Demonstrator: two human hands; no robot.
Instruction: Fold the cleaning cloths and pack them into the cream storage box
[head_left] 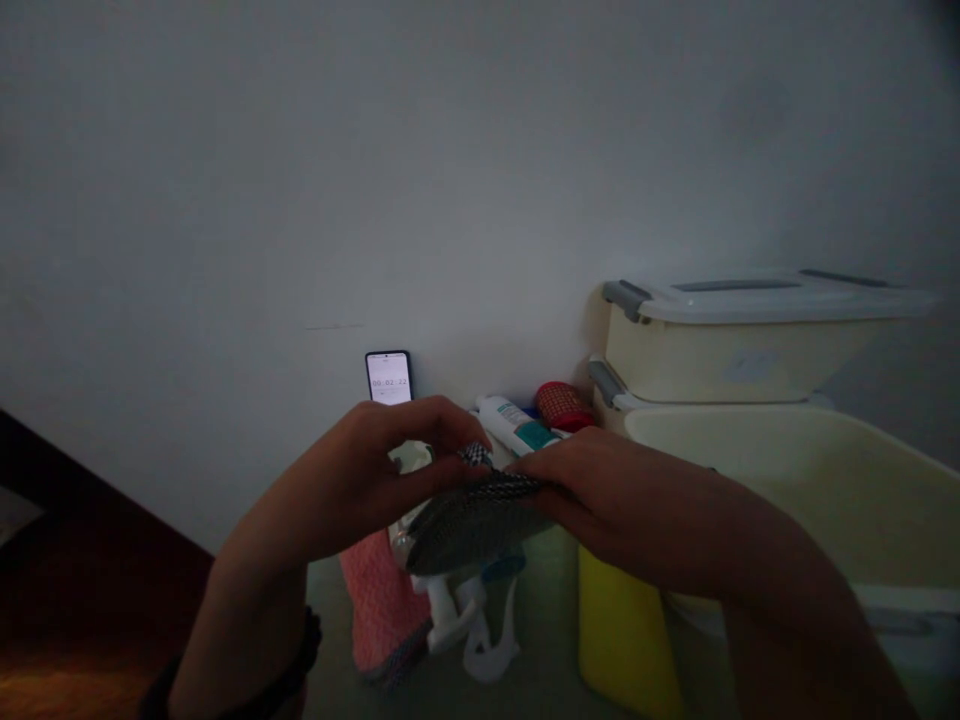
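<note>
A dark grey-green fabric piece with black-and-white checked trim is held up in front of me, over the table. My left hand pinches the checked edge between thumb and fingers. On the other side, my right hand grips the same trim. Whether the fabric is a pouch or a folded cloth I cannot tell. Beneath it lie a pink textured cloth and a white plastic spray nozzle. A white curved plastic piece rests beside the nozzle.
A phone showing a timer leans on the wall. Behind my hands are a white-and-teal tube and a red patterned container. A yellow object lies under my right forearm. At right, a lidded box stands behind an open cream bin.
</note>
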